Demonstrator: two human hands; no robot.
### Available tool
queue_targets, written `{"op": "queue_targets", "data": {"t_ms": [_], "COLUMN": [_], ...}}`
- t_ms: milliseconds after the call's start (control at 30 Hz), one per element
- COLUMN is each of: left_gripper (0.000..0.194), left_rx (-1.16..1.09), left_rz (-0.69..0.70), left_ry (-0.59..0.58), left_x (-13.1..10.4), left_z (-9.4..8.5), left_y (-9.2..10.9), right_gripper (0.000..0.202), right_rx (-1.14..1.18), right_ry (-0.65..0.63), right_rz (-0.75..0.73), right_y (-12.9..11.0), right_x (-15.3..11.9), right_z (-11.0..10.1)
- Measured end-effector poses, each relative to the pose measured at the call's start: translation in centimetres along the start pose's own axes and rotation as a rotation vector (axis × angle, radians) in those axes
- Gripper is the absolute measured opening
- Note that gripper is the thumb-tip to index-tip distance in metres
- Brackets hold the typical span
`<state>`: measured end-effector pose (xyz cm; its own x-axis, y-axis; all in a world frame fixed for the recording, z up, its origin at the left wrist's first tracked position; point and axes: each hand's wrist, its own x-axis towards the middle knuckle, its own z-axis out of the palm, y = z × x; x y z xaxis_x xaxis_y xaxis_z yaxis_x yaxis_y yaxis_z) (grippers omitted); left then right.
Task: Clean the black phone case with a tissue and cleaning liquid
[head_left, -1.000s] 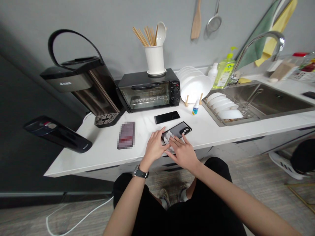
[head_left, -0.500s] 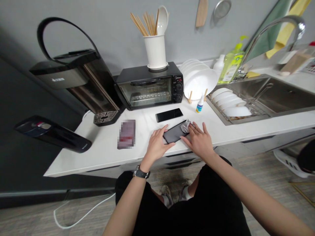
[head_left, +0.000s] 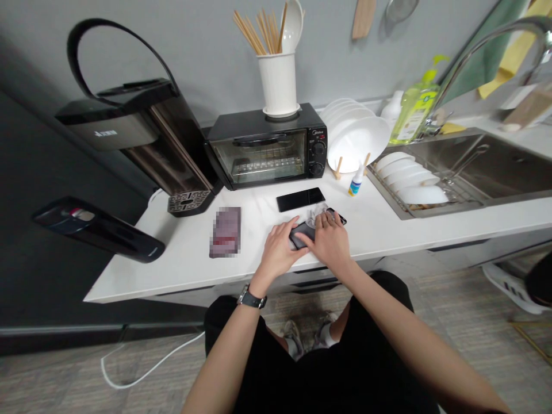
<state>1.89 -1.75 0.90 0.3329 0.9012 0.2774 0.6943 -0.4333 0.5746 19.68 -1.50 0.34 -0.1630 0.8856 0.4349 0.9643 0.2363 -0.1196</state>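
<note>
A dark grey phone (head_left: 301,234) lies on the white counter near its front edge, partly hidden beneath my hands. My left hand (head_left: 277,248) grips its left end, thumb along the near edge and fingers at the far edge. A crumpled light grey cloth (head_left: 315,214) is under the fingers of my right hand (head_left: 331,237), pressed against the phone's upper face. Just behind lies a second phone (head_left: 301,199) with a black screen. A small spray bottle (head_left: 356,181) with a blue and yellow label stands to the right.
Left of my hands lies a blurred-out purplish flat item (head_left: 225,232). A black bottle-shaped device (head_left: 99,230), a drinks machine (head_left: 172,155) and a toaster oven (head_left: 263,152) stand around the counter. White plates (head_left: 356,144) and a sink (head_left: 495,172) with bowls are at right.
My right hand has slid left along the phone with the cloth, toward my left hand. My left hand keeps its hold. The view has shifted slightly.
</note>
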Motion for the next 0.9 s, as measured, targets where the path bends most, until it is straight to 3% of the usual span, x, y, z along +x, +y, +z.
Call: {"op": "queue_targets", "data": {"t_ms": [200, 300, 567, 900], "left_gripper": [0.075, 0.074, 0.086, 0.096], "left_rx": [0.027, 0.040, 0.031, -0.011], "left_rz": [0.065, 0.076, 0.035, 0.025], "left_ry": [-0.016, -0.016, 0.013, 0.013], "left_x": [-0.2, -0.5, -0.9, -0.6], "left_z": [0.2, 0.3, 0.4, 0.1], "left_y": [-0.8, -0.8, 0.0, 0.2], "right_gripper": [0.064, 0.060, 0.046, 0.064], "right_rx": [0.287, 0.375, 0.266, 0.044], "right_ry": [-0.121, -0.152, -0.099, -0.013], "right_rz": [-0.183, -0.233, -0.269, -0.140], "right_y": [-2.7, -2.9, 1.7, 5.6], "right_x": [-1.9, -2.9, -4.7, -3.4], "right_z": [-1.7, -2.4, -2.7, -1.8]}}
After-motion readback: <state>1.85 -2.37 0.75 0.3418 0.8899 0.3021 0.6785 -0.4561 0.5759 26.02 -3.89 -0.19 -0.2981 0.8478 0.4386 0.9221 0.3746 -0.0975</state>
